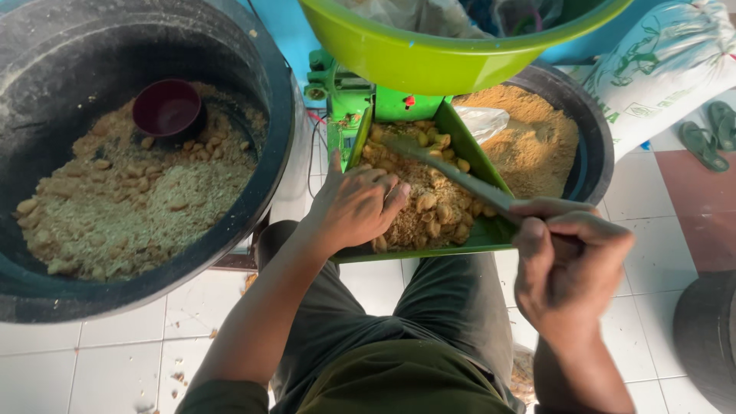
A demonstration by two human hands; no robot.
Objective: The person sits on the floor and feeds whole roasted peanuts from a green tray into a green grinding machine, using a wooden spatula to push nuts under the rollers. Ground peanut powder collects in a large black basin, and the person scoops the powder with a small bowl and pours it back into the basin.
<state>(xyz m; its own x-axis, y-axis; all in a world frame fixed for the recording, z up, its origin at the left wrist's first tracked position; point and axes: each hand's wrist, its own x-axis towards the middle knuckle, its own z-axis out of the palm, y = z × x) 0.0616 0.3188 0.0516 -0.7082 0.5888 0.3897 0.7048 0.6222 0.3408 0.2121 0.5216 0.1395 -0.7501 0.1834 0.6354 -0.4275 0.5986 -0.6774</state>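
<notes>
Peanuts (433, 208), or something very like them, fill a green metal tray (479, 165) that slopes down toward the person's lap, mixed in with a lot of crumbly ground stuff. Left hand (354, 205) is resting right on that pile at the near left end of the tray, fingers loosely curled and pressing into the crumbs, not really gripping anything, more like cupping or pushing the mix. Right hand (571, 264) is closed in a fist around the handle end of a long flat stick (452, 172), greyish and crusted with the same meal, which runs diagonally up and left across the tray so its far tip sits in the nuts near the tray's upper end. The tray hangs off a green machine (345, 96), and right above it there's a big lime green bowl (429, 57) with some clear plastic inside. Off to the left is a big black tub (276, 100) holding a coarse mix of whole nuts and crushed bits, with a small dark red cup (169, 109) sitting on top of the heap near the back. Behind the tray on the right is another black tub (594, 126) full of finer, orange-brown powder. A white printed sack (667, 65) leans at the top right, and a pair of green sandals (709, 134) sits on the tiled floor (115, 360) next to it.
</notes>
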